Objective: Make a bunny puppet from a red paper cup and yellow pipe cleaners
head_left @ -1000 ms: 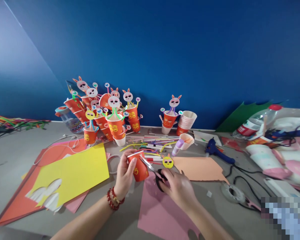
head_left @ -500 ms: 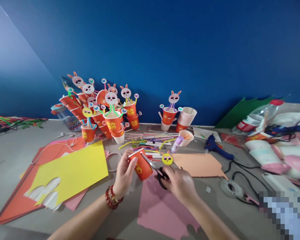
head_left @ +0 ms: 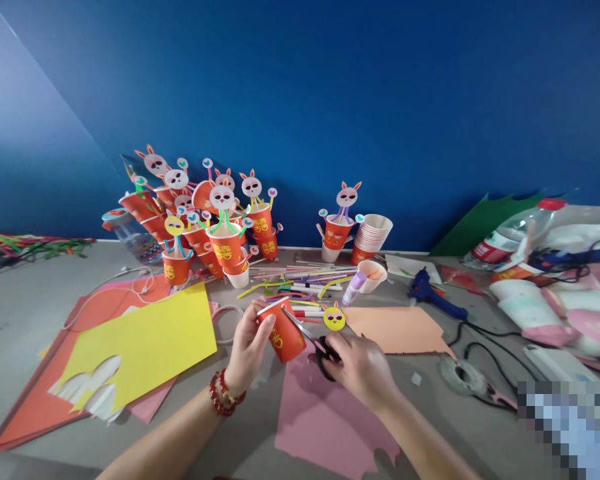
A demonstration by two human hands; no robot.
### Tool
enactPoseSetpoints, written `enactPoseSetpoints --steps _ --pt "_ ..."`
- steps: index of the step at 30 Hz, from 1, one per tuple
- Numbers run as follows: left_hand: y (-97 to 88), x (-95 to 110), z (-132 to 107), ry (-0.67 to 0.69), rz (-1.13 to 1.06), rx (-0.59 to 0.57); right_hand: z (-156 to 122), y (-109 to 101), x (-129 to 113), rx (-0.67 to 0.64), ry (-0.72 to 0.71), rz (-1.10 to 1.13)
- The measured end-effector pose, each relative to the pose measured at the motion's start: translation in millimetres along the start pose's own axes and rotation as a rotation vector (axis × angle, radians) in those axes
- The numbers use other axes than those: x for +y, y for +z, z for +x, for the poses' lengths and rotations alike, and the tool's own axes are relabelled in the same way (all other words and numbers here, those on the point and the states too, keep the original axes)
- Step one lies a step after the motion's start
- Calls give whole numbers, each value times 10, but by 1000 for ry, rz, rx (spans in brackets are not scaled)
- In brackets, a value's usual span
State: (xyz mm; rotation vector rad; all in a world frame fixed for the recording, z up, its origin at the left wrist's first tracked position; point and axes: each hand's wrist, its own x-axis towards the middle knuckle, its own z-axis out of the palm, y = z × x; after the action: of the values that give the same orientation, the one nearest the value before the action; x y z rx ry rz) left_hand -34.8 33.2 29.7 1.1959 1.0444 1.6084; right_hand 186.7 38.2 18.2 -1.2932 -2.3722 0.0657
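Observation:
My left hand is wrapped round a red paper cup with a gold mark, tilted, held above the table. My right hand grips black-handled scissors, whose blades point up-left and touch the cup's rim side. A red bead bracelet sits on my left wrist. A yellow bunny-face cutout lies just behind the scissors. Under my hands lies a pink paper sheet.
Several finished red cup bunnies crowd the back left; a stack of cups is behind centre. Yellow paper, orange paper, pens and straws, a blue glue gun, tape and a bottle lie around.
The view shifted slightly. The cup tilted a little more in my left hand and the scissors closed in on its rim; between the last two frames hardly anything moved.

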Motion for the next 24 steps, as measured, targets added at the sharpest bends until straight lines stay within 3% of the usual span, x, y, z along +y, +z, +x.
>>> enactPoseSetpoints --steps 7,15,18,21,24 --pt "5 -9 -3 -14 -21 10 22 -47 14 -4 -4 10" --pt "-53 -161 -13 -134 -112 19 6 -10 90 57 -38 -23" --pt "-57 -166 -13 -173 -168 33 15 12 143 93 41 176" --pt "-48 -145 -24 -200 -196 42 43 37 186 155 221 449" --pt "-48 -140 -34 -225 -232 24 77 64 206 112 348 668"
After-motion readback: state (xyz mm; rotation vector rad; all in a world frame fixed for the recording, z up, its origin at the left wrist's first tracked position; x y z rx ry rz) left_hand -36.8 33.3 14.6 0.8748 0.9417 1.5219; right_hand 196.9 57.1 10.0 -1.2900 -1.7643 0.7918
